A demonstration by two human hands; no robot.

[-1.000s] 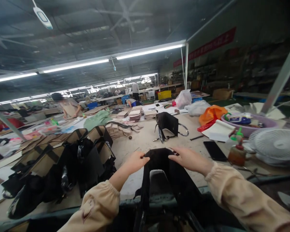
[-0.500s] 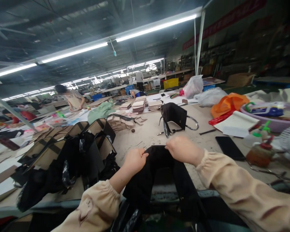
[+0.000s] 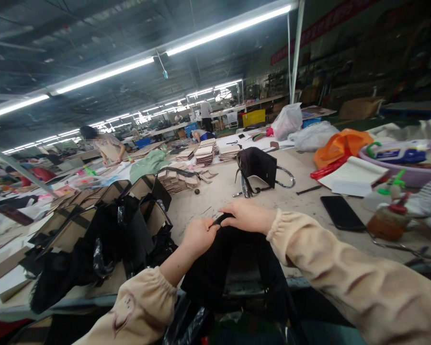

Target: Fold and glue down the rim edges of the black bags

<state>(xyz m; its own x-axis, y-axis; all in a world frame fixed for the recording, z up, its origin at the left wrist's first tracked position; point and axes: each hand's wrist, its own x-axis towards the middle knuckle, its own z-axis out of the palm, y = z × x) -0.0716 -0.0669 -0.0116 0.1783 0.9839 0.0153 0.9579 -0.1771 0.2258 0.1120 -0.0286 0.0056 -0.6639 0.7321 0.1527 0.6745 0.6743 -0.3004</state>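
Observation:
A black bag point(image 3: 208, 273) stands at the table's near edge, its far rim toward the table. My left hand point(image 3: 200, 238) pinches that rim at its left corner. Close beside it, my right hand point(image 3: 249, 215) grips the same rim, thumb below and fingers over the top. The two hands nearly touch. Past them a second black bag point(image 3: 256, 167), with wrapped handles, sits upright on the table. Shadow hides most of the held bag's inside.
Several unfinished black bags point(image 3: 129, 230) crowd the left of the table point(image 3: 187, 211). Stacked boards point(image 3: 204, 155) lie farther back. On the right are a phone point(image 3: 341, 212), a bottle of brown liquid point(image 3: 388, 223), papers point(image 3: 355, 175) and a purple basin point(image 3: 402, 177). A co-worker point(image 3: 109, 146) stands at far left.
My right hand has slid left along the bag's rim, from its right corner to beside my left hand. My left hand has stayed at the left corner.

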